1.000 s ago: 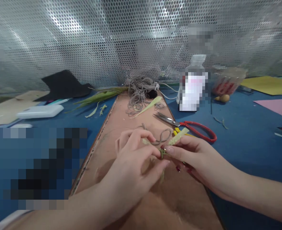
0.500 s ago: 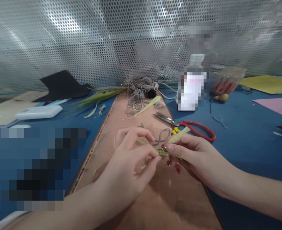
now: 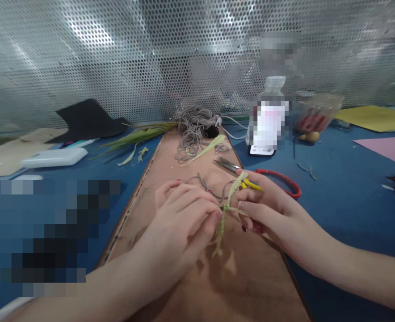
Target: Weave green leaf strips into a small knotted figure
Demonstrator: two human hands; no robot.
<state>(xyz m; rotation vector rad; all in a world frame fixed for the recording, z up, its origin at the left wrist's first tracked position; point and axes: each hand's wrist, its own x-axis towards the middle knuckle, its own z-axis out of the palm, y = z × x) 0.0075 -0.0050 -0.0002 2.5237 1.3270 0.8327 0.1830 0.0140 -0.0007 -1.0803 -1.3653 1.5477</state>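
Over a long brown board, my left hand and my right hand meet fingertip to fingertip. Both pinch a narrow pale green leaf strip at its knotted middle. One end of the strip points up towards the scissors, the other hangs down over the board. A loop of grey twine lies just behind my fingers. The fingers of both hands are closed in a pinch.
Red-handled scissors lie right of my hands. A tangle of grey twine, a loose leaf strip and green leaves sit at the board's far end. A bottle stands behind. Perforated metal sheet closes the back.
The leaf strip has turned from lying sideways between my hands to standing nearly upright, its lower end now hanging free. My right hand has moved up slightly towards the scissors.
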